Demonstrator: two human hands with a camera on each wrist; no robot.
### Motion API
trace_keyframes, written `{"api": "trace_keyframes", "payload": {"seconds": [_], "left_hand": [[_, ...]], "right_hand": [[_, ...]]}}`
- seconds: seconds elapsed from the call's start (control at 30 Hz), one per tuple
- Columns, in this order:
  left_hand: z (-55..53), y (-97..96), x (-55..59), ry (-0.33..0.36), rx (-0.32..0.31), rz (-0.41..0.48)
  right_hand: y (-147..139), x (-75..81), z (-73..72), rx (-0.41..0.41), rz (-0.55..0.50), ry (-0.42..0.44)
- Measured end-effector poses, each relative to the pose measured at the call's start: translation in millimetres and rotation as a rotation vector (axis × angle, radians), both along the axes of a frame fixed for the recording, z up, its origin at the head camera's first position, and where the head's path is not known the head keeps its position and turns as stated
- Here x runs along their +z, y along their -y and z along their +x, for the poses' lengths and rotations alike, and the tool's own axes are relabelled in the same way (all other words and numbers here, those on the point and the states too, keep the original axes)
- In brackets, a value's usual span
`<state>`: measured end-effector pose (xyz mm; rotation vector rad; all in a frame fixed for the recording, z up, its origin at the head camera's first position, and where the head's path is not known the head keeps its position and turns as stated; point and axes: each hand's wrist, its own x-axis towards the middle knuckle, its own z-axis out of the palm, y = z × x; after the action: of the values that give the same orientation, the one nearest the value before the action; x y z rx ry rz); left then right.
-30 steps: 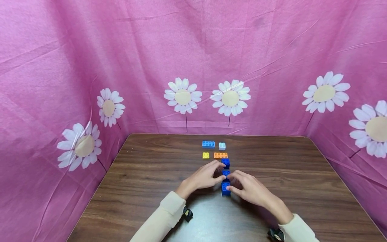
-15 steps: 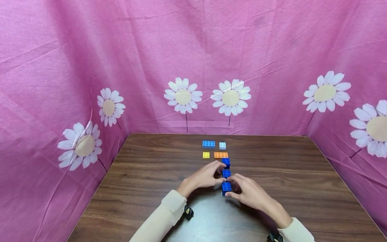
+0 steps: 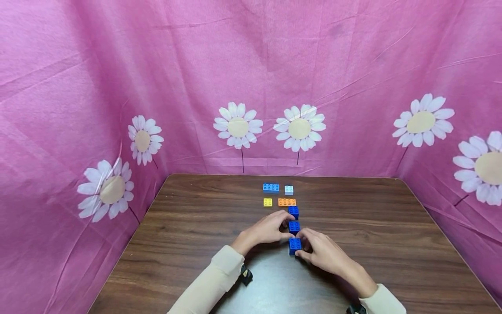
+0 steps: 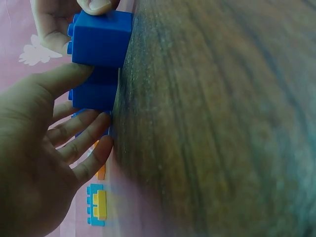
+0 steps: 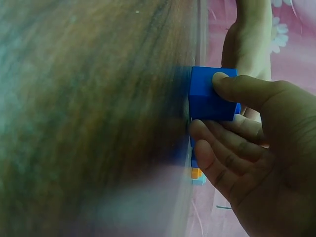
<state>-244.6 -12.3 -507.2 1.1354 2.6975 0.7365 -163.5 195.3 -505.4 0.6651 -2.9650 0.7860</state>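
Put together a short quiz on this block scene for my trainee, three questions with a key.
1. How many dark blue blocks stand in the row leading away from the person?

2. True or false: in the head view, the yellow block lies to the left of the orange block.

3. Which block does the right hand grip?
A) the yellow block
B) the nearest dark blue block
C) the orange block

Key:
1. Three.
2. True.
3. B; the right wrist view shows its thumb on one side of the block and fingers on the opposite side.
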Motion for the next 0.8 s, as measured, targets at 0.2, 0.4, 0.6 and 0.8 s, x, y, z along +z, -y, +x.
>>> {"api": "trace_keyframes", "payload": {"seconds": [0.2,0.4,0.6,0.8], "left_hand": [[-1.0,-3.2,-4.4,-0.037,0.012,-0.045],[-1.8,-5.0,-6.5,-0.057,0.017,-0.060],[-2.2,-5.8,-6.1,-0.047,0.021,-0.040],[-1.7,-6.1,-3.8,-0.035,0.023,-0.045]], "right_hand": [[-1.9,-2.6,0.0,0.021,-0.022,-0.001],[-4.2,-5.1,1.3,0.042,-0.041,-0.035],[-6.2,-4.5,0.0,0.048,-0.057,-0.036],[-7.3,-3.2,-0.9,0.047,-0.070,-0.018]]}}
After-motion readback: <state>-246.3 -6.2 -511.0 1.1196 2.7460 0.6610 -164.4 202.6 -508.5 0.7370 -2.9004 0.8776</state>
